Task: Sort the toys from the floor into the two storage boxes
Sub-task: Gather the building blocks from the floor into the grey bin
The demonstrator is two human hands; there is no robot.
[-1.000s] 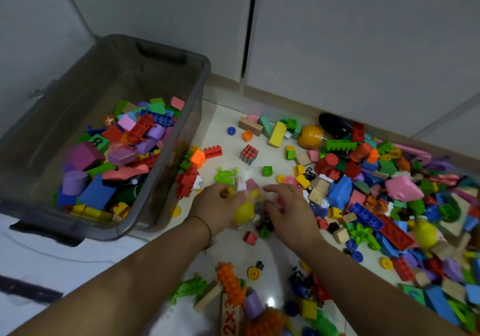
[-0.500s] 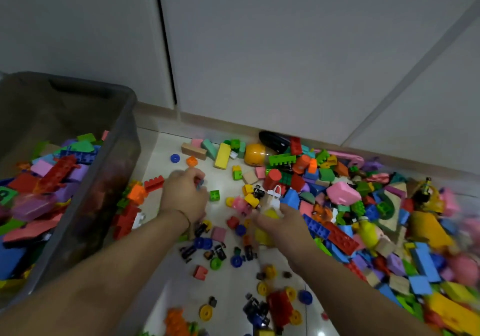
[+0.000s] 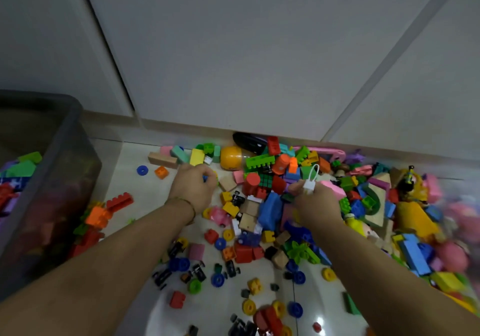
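Pale floor tile (image 3: 130, 154) runs up to a skirting board under grey cabinet doors (image 3: 233, 50), and the toy pile (image 3: 363, 206) crowds right against that edge on the far right. The barest stretch of floor lies between the pile and the dark storage box (image 3: 75, 128), broken only by a blue ring (image 3: 142, 171) and a small orange brick (image 3: 161, 172). The box stands at the left edge of view with its near corner towards me. Inside it I can make out green, purple and red pieces, though they are blurred. A long red brick (image 3: 120, 202) and an orange brick (image 3: 98, 216) lie on the floor just beside its wall. My left grip (image 3: 193, 190) hangs low over the floor at the pile's left fringe, fingers curled under with a speck of blue at the fingertips; I cannot tell whether it holds anything. A thin bracelet (image 3: 181, 206) sits on that wrist. My right grip (image 3: 318, 203) is over the middle of the pile, fingertips pinched on a small white looped piece (image 3: 310, 183). Its block sits in my fingers, and its loop stands upward, its long axis pointing away from me towards the cabinet doors. Loose wheels, rings and small bricks are scattered on the floor between my forearms.
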